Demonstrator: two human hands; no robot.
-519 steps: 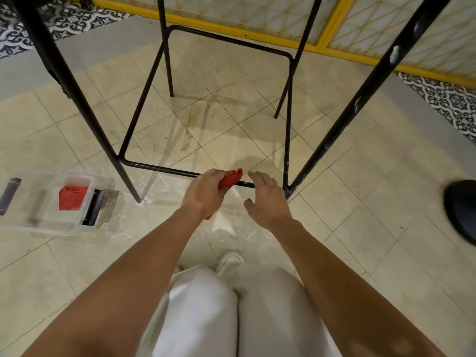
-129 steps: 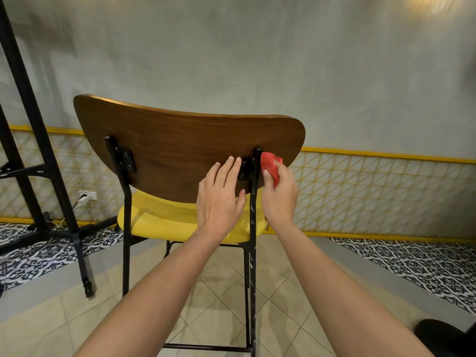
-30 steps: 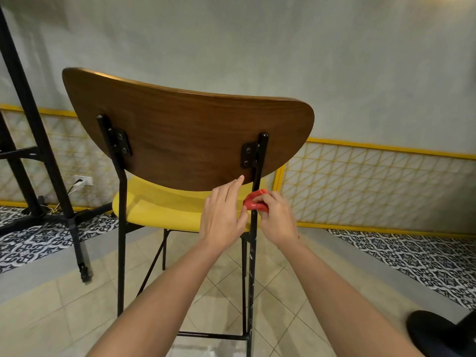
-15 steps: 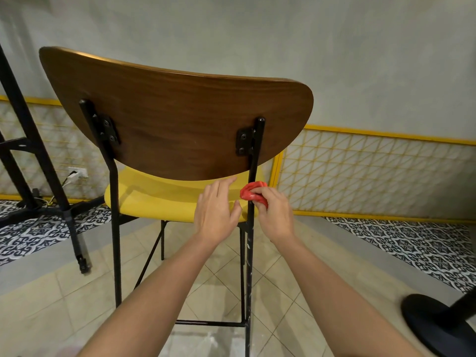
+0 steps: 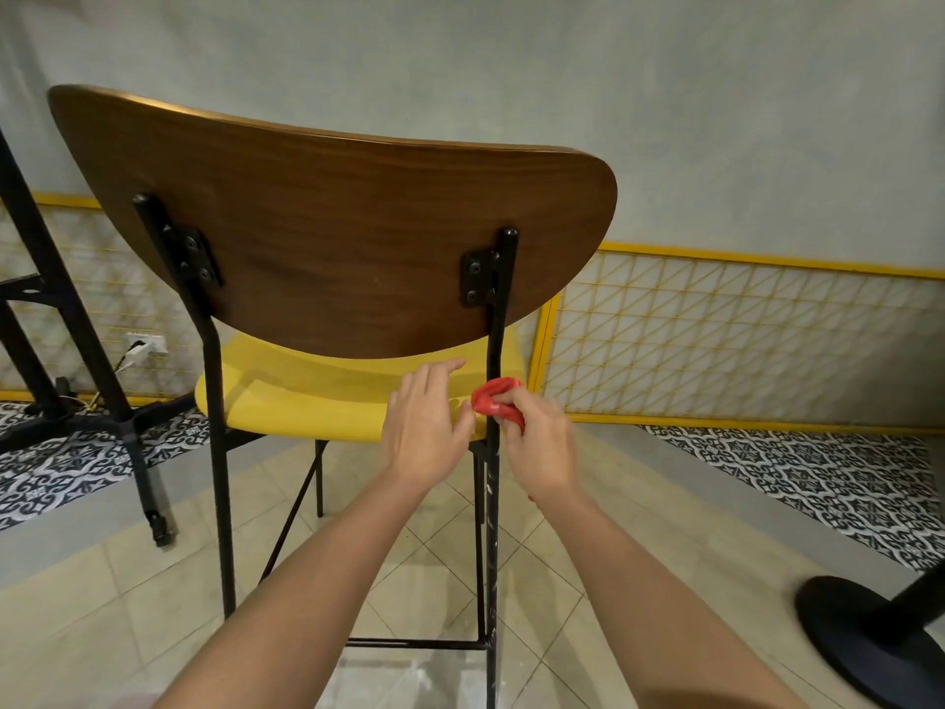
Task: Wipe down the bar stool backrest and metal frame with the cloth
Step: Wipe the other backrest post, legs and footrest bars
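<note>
While right hand [image 5: 539, 442] clamps red cloth [image 5: 493, 399] round the black post [image 5: 498, 309], left hand [image 5: 424, 427] lies open alongside; table base [image 5: 869, 642] nearby.

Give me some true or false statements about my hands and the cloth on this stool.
1. The right hand holds the red cloth against the right rear post. True.
2. The left hand grips the backrest's top edge. False: it is open, lower down by the yellow seat.
3. The cloth sits below the backrest. True.
4. The cloth is draped over the seat. False: it is bunched in the right hand.
</note>
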